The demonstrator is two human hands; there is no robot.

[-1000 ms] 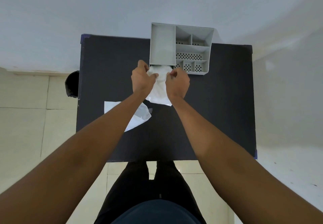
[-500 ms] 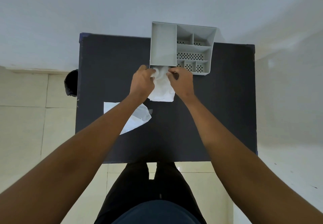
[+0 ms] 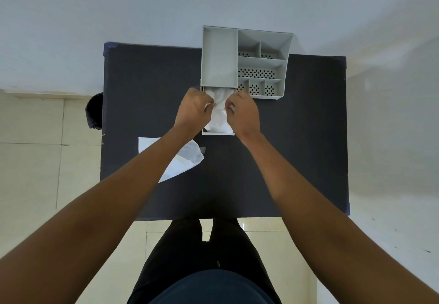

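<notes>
A white crumpled cloth (image 3: 219, 113) lies in a shallow white tray or drawer (image 3: 218, 133) that sticks out from under a grey compartmented organiser (image 3: 219, 59) at the back of the black table (image 3: 297, 137). My left hand (image 3: 193, 111) grips the cloth's left side with curled fingers. My right hand (image 3: 242, 113) pinches its right side. Both hands sit just in front of the organiser, with the cloth bunched between them.
A clear plastic bag (image 3: 187, 158) lies flat on the table's left part, partly under my left forearm. A dark round object (image 3: 93, 111) stands on the floor by the table's left edge. A wall runs behind the table.
My hands have drawn slightly toward me and closer together, bunching the cloth narrower. The white tray's front edge now shows beneath the cloth.
</notes>
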